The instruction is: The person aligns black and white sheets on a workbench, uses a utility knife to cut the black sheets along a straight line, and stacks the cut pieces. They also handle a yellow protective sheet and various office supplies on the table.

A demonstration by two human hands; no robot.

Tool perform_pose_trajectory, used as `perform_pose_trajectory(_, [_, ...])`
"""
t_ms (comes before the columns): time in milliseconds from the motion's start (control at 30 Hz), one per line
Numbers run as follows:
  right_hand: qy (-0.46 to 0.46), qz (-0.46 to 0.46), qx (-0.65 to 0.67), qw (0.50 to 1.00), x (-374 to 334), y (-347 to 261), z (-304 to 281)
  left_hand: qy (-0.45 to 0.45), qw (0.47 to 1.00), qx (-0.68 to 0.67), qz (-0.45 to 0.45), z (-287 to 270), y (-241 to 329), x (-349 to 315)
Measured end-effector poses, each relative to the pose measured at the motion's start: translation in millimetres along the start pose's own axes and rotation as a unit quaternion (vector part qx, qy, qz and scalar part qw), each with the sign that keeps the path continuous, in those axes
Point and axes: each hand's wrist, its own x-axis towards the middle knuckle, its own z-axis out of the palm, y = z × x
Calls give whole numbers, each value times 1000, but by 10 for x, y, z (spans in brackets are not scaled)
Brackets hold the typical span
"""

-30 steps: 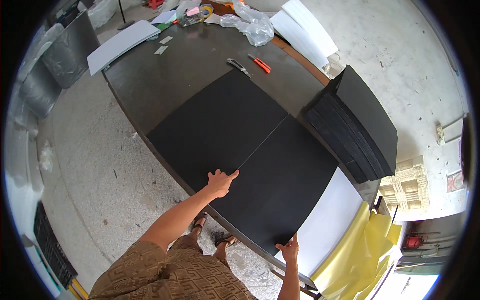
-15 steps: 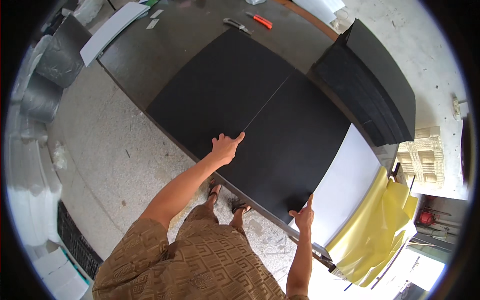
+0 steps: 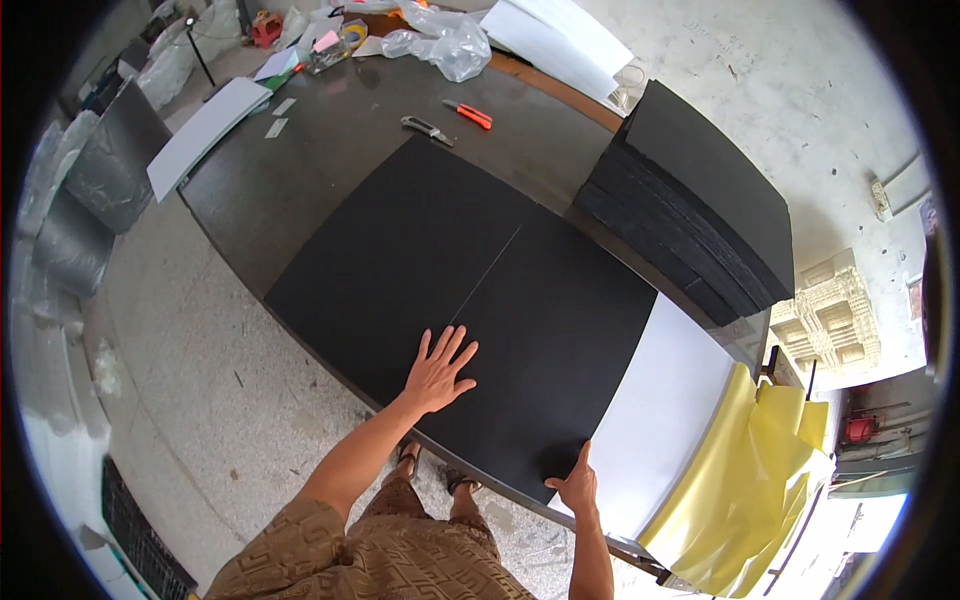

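Observation:
Two black sheets lie edge to edge on the dark table, the left sheet and the right sheet, with a thin pale seam between them. My left hand rests flat with spread fingers at the near end of that seam. At the near right corner of the right sheet is my right hand, its thumb and index finger stretched apart along the edges; its other fingers are partly hidden. Beside that edge a white sheet shows. Neither hand grasps anything.
A tall stack of black sheets stands at the far right. Yellow film drapes over the table's right end. An orange utility knife and a grey utility knife lie beyond the sheets, near a clear plastic bag.
My left hand has gone from pointing with its index finger at the seam to lying flat with fingers spread. My right hand stays at the corner. The view has tilted up, showing more of the far table.

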Motion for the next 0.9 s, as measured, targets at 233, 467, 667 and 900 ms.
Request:
perform_pose_trajectory(233, [-60, -10, 39, 997, 181, -717, 177, 6, 998, 38, -39, -187, -761, -85])
perform_pose_trajectory(467, [-60, 2, 67, 996, 457, -1492, 371, -23, 994, 100, -33, -481, -1713, 27])
perform_pose_trajectory(667, [-89, 5, 79, 993, 861, -2030, 634, -47, 991, 99, -75, -718, -2315, 174])
perform_pose_trajectory(900, [-109, -19, 134, 985, 1151, -3000, 1021, -127, 970, 168, -124, -1084, -3219, 185])
